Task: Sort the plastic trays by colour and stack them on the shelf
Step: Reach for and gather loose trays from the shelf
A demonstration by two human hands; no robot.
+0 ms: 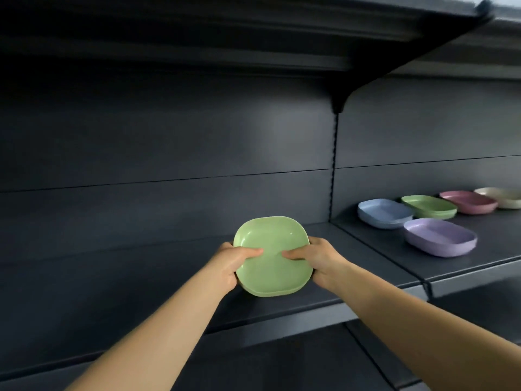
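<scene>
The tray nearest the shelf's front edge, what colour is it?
Lilac purple tray, clearest in the head view.

held trays [272, 256] over left shelf [282, 309]; five other trays [439, 237] on the right.

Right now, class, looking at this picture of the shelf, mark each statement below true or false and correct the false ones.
1. Both the left hand and right hand grip the held green trays. True.
2. The purple tray lies behind the blue tray. False: it lies nearer the shelf's front edge.
3. The pink tray lies between the green tray on the shelf and the cream tray. True.
4. The held trays are red. False: green.
</scene>
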